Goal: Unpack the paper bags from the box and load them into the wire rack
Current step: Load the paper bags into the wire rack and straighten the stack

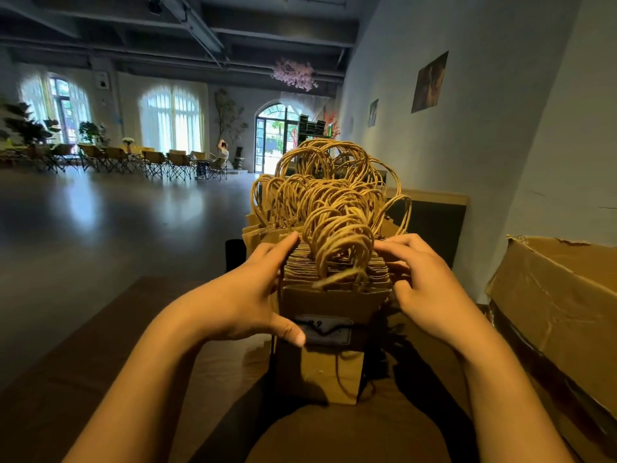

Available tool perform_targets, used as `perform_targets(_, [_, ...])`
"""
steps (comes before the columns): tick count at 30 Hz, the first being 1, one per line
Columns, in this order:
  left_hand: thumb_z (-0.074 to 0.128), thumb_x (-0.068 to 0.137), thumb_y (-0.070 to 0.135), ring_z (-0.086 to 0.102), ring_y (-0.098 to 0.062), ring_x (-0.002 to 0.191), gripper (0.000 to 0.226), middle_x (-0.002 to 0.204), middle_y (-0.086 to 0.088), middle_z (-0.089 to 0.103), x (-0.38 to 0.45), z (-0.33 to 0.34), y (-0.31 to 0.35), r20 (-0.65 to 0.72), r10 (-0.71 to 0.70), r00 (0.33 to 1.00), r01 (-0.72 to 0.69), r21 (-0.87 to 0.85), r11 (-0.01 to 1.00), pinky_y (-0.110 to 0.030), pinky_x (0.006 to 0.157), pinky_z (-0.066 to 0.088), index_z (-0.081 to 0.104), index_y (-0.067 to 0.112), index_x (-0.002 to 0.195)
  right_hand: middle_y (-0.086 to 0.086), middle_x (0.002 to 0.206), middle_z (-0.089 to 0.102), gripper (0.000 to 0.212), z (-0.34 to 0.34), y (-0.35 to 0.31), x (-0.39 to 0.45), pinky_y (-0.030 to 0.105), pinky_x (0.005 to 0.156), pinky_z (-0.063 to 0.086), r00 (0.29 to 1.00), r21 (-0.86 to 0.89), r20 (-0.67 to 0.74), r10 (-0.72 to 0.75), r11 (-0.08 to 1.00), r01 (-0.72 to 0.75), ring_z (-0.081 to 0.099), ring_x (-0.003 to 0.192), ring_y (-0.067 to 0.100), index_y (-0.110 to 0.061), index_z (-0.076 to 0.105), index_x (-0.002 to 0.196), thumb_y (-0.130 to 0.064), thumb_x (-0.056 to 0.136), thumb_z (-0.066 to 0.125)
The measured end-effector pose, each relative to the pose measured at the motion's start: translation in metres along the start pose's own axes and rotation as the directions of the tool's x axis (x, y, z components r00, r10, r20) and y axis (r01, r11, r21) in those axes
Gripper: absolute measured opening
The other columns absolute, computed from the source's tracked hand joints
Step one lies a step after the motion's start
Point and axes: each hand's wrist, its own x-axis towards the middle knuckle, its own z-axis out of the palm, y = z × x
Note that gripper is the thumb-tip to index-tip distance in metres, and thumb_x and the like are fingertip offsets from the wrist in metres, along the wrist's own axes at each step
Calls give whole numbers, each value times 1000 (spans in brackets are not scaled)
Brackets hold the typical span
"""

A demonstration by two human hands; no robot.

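Bags (337,272) of brown paper are standing upright in a tight row, running away from the viewer across a dark table (110,345), their twisted paper handles (330,192) looping up in a tangle above them. Left hand (243,295) is pressing against the left side of the row, fingers straight along the bag tops and thumb resting by a white label (325,327) on the front bag. Right hand (424,285) is sitting on the right side, fingers slightly curled over the bag tops, touching them rather than gripping. Further right, a worn cardboard box (561,302) is lying at the table's edge.
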Motion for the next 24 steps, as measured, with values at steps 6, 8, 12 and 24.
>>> perform_targets(6, [87,77,28,56,-7,120,84,129,16,57,14,11,-2,-148,-70,987,64,-45,997,-28,105,47,37,31,144,-25,162,-2,133,-3,-2,-5,27,115,31,897,35,425,120,988,-149,20,147,9,-43,-15,157,-15,76,87])
perform_targets(8, [83,81,31,59,-8,116,61,125,13,62,17,15,0,-131,-61,989,61,-6,998,-29,101,49,49,33,131,-17,165,5,139,1,-7,-2,32,117,29,926,42,346,150,984,-175,22,148,11,-37,-11,158,-31,66,92])
perform_targets(12, [76,89,29,62,-13,109,42,118,5,66,23,22,3,-158,-77,984,86,50,995,-28,93,50,56,26,125,-12,146,42,108,17,-17,1,34,109,43,983,-104,129,133,987,-120,43,135,14,-29,35,150,-47,61,92])
perform_targets(24, [81,84,26,51,-12,130,120,154,4,44,15,17,5,-106,-102,989,93,-84,992,-32,113,39,-12,41,159,-2,151,39,105,34,-29,-2,36,111,43,991,-224,52,121,969,-107,43,138,19,-29,26,154,-38,71,89])
